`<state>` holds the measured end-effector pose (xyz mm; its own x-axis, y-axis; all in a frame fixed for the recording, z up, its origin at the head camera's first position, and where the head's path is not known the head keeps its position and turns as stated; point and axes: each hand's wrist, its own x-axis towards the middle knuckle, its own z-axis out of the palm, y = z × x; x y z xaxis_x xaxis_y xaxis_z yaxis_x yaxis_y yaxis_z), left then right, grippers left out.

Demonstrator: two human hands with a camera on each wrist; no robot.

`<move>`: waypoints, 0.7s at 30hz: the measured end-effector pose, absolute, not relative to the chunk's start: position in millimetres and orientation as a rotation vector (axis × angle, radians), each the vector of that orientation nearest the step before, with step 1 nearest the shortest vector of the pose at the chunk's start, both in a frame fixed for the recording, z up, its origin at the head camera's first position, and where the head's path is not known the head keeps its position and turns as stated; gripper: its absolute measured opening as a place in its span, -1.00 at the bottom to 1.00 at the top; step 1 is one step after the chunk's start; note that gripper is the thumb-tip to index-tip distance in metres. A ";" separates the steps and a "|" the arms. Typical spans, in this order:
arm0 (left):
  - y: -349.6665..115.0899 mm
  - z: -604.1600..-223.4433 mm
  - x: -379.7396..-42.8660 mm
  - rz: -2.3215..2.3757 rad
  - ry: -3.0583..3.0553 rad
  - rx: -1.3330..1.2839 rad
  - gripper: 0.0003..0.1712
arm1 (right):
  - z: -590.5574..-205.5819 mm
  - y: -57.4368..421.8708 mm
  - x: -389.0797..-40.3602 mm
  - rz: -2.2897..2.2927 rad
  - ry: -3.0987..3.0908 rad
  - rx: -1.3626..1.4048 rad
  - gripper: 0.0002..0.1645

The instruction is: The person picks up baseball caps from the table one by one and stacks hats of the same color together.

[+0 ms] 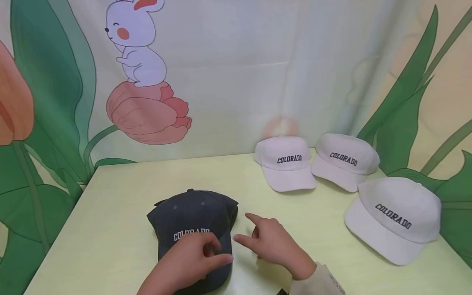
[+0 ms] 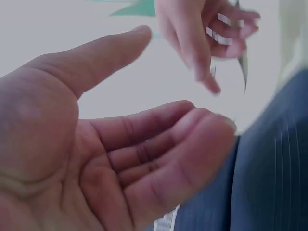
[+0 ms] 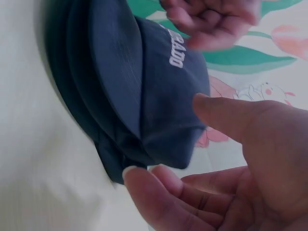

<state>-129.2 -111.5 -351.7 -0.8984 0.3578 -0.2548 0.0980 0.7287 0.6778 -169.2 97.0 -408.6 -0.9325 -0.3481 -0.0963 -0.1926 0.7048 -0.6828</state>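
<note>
A stack of navy blue baseball caps (image 1: 195, 205) with white COLORADO lettering sits left of centre on the table. In the right wrist view several brims of the stacked caps (image 3: 115, 62) show one above another. My left hand (image 1: 188, 260) is over the front of the top cap, hiding part of its lettering and brim; its fingers are loosely bent and its palm holds nothing in the left wrist view. Just right of the stack is my right hand (image 1: 273, 241), thumb and forefinger extended toward the caps, with nothing between them.
Three white COLORADO caps stand at the right: one cap (image 1: 287, 164) at the back, another cap (image 1: 344, 159) beside it, and a nearer cap (image 1: 398, 217) by the right edge. A pale yellow-green table (image 1: 110, 213) lies beneath; a printed cloth (image 1: 236, 82) hangs behind.
</note>
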 end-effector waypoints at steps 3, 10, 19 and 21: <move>-94.9 -350.4 -132.2 1.032 2.541 0.457 -0.50 | -405.4 105.1 -171.3 -1.052 2.692 -0.399 -0.07; -54.7 -355.7 -149.1 1.137 2.592 0.497 -0.43 | -399.5 123.2 -177.3 -1.074 2.709 -0.332 -0.06; -21.4 -373.0 -175.9 1.237 2.653 0.375 -0.16 | -399.6 147.2 -191.1 -1.079 2.803 -0.242 -0.14; -14.7 -375.6 -180.4 1.258 2.651 0.344 -0.17 | -399.7 153.2 -194.6 -1.089 2.815 -0.210 -0.14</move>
<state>-180.4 -14.7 -375.6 -0.9558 0.2860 -0.0684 0.1278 0.6137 0.7791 -194.6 153.2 -399.7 -0.9837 -0.1703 -0.0572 -0.0874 0.7320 -0.6756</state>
